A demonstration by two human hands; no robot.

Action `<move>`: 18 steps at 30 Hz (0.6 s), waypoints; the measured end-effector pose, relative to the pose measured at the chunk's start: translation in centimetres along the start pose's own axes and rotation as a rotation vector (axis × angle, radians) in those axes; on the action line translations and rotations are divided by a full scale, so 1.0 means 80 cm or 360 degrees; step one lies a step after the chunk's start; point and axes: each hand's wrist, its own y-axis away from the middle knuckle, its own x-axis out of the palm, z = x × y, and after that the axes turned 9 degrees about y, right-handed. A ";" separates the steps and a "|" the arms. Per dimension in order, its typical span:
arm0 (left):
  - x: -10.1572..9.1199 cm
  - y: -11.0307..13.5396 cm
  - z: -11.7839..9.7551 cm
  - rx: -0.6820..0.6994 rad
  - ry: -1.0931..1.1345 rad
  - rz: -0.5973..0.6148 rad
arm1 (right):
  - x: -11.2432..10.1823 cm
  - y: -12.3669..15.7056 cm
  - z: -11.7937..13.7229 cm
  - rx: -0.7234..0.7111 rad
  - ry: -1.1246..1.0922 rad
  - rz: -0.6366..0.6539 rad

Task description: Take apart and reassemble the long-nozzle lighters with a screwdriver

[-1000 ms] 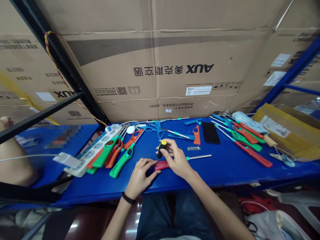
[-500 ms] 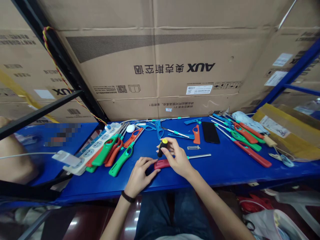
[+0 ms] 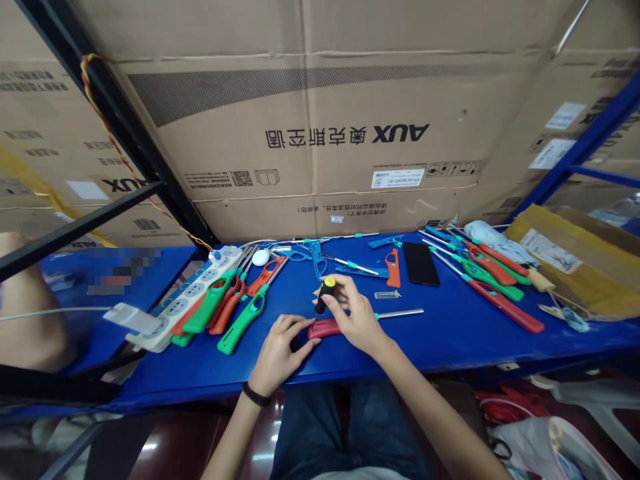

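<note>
My right hand (image 3: 356, 315) is closed around a small screwdriver (image 3: 324, 295) with a black handle and yellow cap, held upright with its tip down on a red long-nosed lighter (image 3: 325, 327). That lighter lies flat on the blue bench (image 3: 440, 340), its metal tube (image 3: 400, 312) pointing right. My left hand (image 3: 280, 350), with a black wristband, presses its fingertips on the lighter's left end and steadies it.
Green and orange lighters (image 3: 235, 308) lie beside a white power strip (image 3: 187, 303) at left. A black phone (image 3: 421, 264), blue parts (image 3: 318, 257) and more lighters (image 3: 493, 280) lie behind and right. Cardboard boxes (image 3: 320, 133) stand at the back. Another person's arm (image 3: 25, 320) is far left.
My right hand and the screwdriver have shifted only slightly on the red lighter. My left hand stays in place.
</note>
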 end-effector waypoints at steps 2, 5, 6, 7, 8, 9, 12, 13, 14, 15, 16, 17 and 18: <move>0.000 0.000 0.000 0.0004 0.0000 -0.0003 | 0.001 0.000 -0.001 0.0002 -0.0003 -0.0002; 0.000 0.000 0.000 0.0014 0.0000 -0.0013 | 0.001 0.000 -0.003 0.0011 -0.0007 0.0009; 0.000 0.000 0.000 0.0018 -0.0001 -0.0016 | 0.001 0.000 -0.003 0.0010 -0.0006 0.0013; 0.000 0.000 -0.001 0.0021 -0.0002 -0.0018 | 0.000 0.000 -0.003 0.0003 -0.0002 0.0016; 0.000 0.000 -0.001 0.0025 -0.0004 -0.0021 | 0.000 0.000 -0.003 -0.0011 0.0003 0.0020; 0.000 0.000 -0.001 0.0029 -0.0007 -0.0023 | -0.001 -0.001 -0.001 -0.0031 0.0010 0.0029; 0.001 0.000 0.000 0.0044 -0.0029 -0.0031 | 0.003 -0.005 0.004 -0.0122 0.0044 0.0041; 0.001 0.000 0.000 0.0048 -0.0039 -0.0034 | 0.006 -0.008 0.005 -0.0153 0.0043 0.0040; 0.001 0.000 0.001 0.0051 -0.0047 -0.0039 | 0.011 -0.011 0.006 -0.0179 0.0024 0.0040; 0.001 0.000 0.002 0.0055 -0.0051 -0.0044 | 0.016 -0.015 0.007 -0.0193 -0.0011 0.0048; 0.001 0.000 0.002 0.0063 -0.0049 -0.0047 | 0.022 -0.019 0.008 -0.0194 -0.0062 0.0072; 0.001 0.000 0.002 0.0070 -0.0044 -0.0049 | 0.029 -0.023 0.008 -0.0178 -0.0110 0.0100; 0.001 0.000 0.002 0.0076 -0.0037 -0.0049 | 0.035 -0.027 0.008 -0.0147 -0.0123 0.0130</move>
